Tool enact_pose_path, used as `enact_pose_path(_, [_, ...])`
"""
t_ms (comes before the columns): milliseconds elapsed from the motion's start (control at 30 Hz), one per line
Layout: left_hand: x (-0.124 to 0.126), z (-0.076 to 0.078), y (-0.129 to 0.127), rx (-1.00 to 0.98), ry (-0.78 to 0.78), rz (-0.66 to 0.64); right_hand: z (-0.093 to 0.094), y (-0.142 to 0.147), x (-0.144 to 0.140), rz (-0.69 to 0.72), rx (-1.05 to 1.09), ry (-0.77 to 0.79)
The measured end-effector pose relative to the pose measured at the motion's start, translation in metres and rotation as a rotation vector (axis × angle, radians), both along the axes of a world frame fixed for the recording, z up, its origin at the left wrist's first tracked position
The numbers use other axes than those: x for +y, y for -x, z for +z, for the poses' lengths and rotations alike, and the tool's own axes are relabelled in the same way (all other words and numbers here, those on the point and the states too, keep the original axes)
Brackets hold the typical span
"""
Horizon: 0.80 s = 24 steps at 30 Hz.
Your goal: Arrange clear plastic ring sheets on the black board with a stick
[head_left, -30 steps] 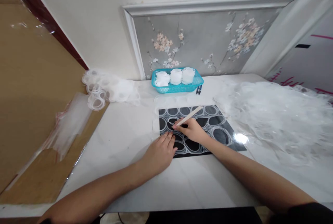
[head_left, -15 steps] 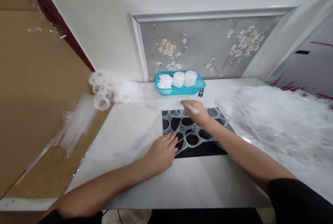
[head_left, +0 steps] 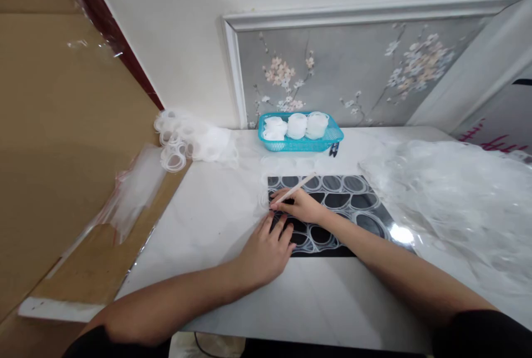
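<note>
A clear plastic sheet [head_left: 361, 203] with rows of ring-shaped cut outlines lies over a black mat [head_left: 328, 252] on the table. My left hand [head_left: 268, 250] rests flat at its left edge, palm down with the fingers spread. Just above those fingers, my right hand [head_left: 302, 206] is closed around a thin white stick [head_left: 305, 181], which slants up to the right. The right fingertips are down at the sheet's left side, close to the left hand's fingertips. Whether they also pinch the plastic is too small to tell.
Behind the mat stands a blue basket [head_left: 301, 146] with stacks of white rings; small dark clippers [head_left: 334, 150] lie beside it. A heap of clear plastic [head_left: 453, 203] covers the right side. White rings [head_left: 195, 142] pile at the back left, near plastic bags [head_left: 139, 194] and cardboard [head_left: 70, 136].
My right hand has moved left and down with the stick, from the sheet's far edge to its left side. My left hand stays on the sheet, its fingers more spread. The view has shifted slightly.
</note>
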<state>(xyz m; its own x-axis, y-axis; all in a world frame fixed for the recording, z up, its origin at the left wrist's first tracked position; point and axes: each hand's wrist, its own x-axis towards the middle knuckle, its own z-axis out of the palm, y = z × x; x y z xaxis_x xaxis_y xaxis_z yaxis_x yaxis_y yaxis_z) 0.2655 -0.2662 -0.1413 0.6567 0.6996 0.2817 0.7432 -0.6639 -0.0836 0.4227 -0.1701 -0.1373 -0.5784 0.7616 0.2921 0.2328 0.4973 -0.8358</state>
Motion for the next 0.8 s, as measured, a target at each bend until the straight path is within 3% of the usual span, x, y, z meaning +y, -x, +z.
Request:
enact_pose_path(133, [-0.0004,0.0024,-0.0007,0.01,-0.026,-0.008,0.001,-0.0029,0.0023,0.011,0.008,0.075])
enact_pose_path(600, [-0.0007,0.0037,-0.0014,0.03,-0.111,-0.015,0.0011,-0.0039,0.0011,0.02,-0.002,0.096])
enact_pose_path(800, [-0.0011,-0.0003,-0.0005,0.031,-0.079,-0.012,0.0015,-0.0041,0.0041,0.025,-0.02,0.027])
